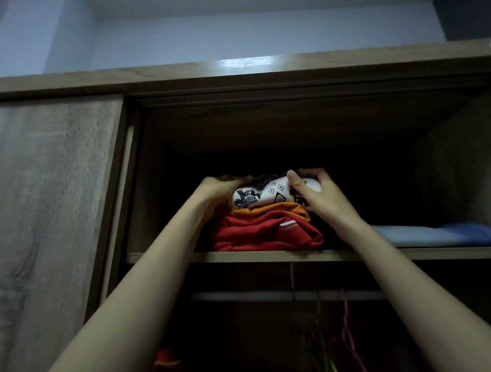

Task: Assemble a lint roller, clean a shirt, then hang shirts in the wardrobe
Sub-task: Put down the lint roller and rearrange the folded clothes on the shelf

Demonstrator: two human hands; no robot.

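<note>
Our left forearm (129, 299) and right forearm (409, 275) rise from the bottom edge and cross in front of the shelf (244, 254) of the wardrobe (259, 80). On the left half of that shelf sits a stack of three folded shirts. A red shirt (260, 232) touches the shelf board, an orange shirt (270, 210) lies on it, and a white shirt (257, 196) with black print is on top.

Our left hand (222, 188) grips the white shirt's left end, fingers curled over its top edge (their tips go into the dark behind the shelf front, so we cannot see them). Our right hand (317, 191) holds its right end. The thumb presses on the front face and the other fingers curl over the top, pinching the cloth between them.

Further right on the same shelf, well apart from the stack, lies a flat blue cloth (438, 235). Under the shelf runs a pale rail (248, 295). A pink hanger (345, 319) and a green hanger (323, 342) hang just below it, under the shelf's middle. A red garment (164, 362) shows below the shelf's left part. Left of the shelf stands the wood-grain door (47, 203).
</note>
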